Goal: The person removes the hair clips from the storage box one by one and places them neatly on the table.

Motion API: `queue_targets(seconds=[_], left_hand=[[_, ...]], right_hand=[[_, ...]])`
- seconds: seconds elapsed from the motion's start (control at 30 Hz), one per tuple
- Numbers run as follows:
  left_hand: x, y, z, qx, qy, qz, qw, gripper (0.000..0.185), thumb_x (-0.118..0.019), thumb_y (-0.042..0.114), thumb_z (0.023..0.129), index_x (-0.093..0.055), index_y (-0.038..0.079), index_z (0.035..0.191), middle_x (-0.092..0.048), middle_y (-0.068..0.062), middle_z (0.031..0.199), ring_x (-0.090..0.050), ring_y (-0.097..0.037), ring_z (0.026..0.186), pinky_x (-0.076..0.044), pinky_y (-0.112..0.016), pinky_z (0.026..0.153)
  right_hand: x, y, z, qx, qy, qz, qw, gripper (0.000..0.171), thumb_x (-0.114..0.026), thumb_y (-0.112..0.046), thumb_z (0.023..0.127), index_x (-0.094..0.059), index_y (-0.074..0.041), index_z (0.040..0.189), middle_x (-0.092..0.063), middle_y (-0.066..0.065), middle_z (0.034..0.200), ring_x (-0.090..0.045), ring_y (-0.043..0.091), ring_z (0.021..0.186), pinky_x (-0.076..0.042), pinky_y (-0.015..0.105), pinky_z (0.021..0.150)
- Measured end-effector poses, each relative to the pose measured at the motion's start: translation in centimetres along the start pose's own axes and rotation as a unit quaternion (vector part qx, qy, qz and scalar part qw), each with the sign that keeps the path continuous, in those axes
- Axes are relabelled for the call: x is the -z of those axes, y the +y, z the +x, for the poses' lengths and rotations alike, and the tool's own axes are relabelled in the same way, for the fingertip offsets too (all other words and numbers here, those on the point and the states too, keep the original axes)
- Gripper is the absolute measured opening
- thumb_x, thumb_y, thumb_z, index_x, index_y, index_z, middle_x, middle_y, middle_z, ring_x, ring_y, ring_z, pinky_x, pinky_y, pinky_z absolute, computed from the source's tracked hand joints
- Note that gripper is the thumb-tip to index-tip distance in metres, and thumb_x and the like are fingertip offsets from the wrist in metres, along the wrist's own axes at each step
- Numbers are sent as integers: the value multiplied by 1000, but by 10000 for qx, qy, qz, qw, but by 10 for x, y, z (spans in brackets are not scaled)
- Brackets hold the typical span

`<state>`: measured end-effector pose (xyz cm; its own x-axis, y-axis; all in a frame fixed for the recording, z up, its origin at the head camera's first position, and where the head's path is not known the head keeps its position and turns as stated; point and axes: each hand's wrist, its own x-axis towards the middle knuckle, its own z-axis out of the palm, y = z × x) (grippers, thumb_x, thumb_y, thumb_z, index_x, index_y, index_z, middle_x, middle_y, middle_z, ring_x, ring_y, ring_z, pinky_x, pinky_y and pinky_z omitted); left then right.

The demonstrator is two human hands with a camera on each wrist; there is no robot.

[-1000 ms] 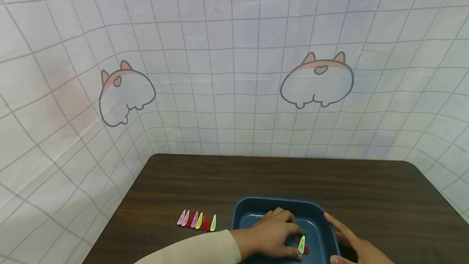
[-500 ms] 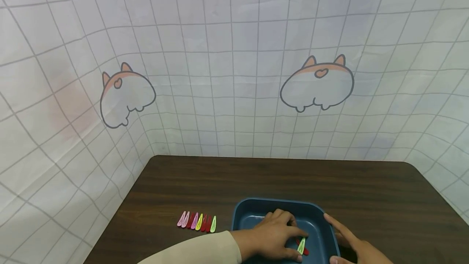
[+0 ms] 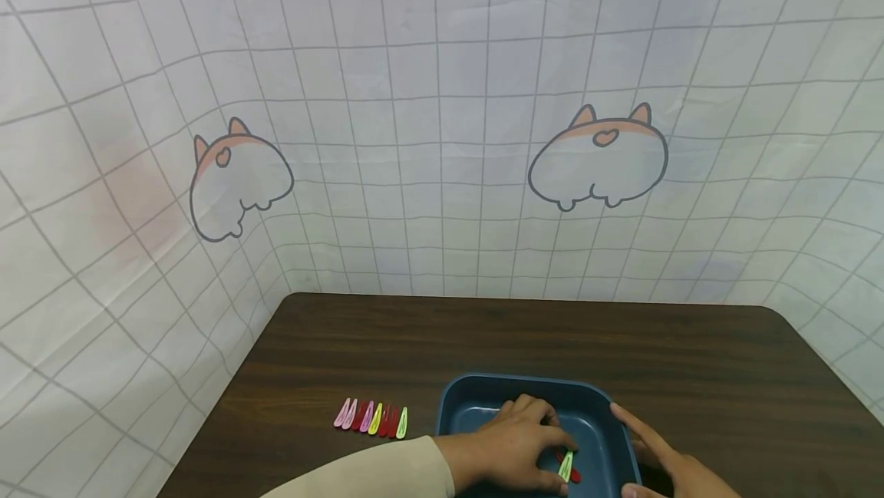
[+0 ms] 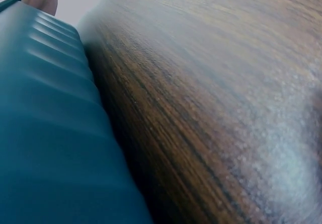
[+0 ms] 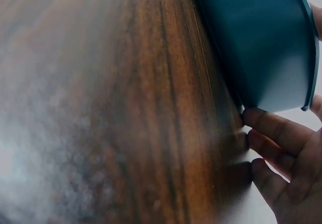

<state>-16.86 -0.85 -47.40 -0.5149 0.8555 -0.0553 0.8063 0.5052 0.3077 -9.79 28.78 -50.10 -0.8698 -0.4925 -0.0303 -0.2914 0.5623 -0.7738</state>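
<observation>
A long cream-coloured sleeve [image 3: 359,475], smooth and plain, covers the left forearm down to the wrist, entering at about 7 o'clock, while both hands are bare, without rings, watches or gloves.

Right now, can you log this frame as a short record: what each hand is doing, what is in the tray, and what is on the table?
left hand: inside the tray, fingers pinching a light green hair clip
right hand: open, resting against the tray's right side
tray: dark blue, on the table; a red hair clip lies under the green one
table: dark wood
row of hair clips: left of the tray, pink, red and yellow-green, side by side
</observation>
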Motion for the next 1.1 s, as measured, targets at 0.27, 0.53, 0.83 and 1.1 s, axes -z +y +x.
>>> queue_targets(seconds=[0.27,0.53,0.83,1.1], left_hand=[[3,-2,-1,-20,137,-446,9989,47,-74,50,92,-65,35,136,-51,14,130,-41,-3,115,-37,-24,87],[10,-4,0,54,161,-773,9969,45,-76,44,91,-69,26,133,-60,15,127,-48,-6,121,-42,-28,101],[17,-7,-5,256,330,-1246,9913,48,-76,45,92,-68,25,135,-60,19,131,-50,-3,125,-44,-26,103],[31,-8,-15,460,525,-1558,9853,48,-76,44,92,-67,25,136,-59,20,131,-49,-7,130,-44,-30,105]], right_hand=[[1,1,0,-23,-106,105,9999,87,-60,-19,105,2,-22,165,-50,40,139,-59,52,118,-45,78,71],[-1,1,1,-228,-97,206,9995,86,-60,-22,104,1,-23,165,-47,41,140,-56,58,118,-48,75,69],[-3,-1,0,-304,-62,328,9990,86,-60,-24,104,1,-22,165,-41,43,145,-48,66,121,-49,76,69],[-4,-3,-1,-335,-5,407,9986,85,-60,-25,104,-1,-21,165,-44,42,143,-49,66,120,-52,72,68]])
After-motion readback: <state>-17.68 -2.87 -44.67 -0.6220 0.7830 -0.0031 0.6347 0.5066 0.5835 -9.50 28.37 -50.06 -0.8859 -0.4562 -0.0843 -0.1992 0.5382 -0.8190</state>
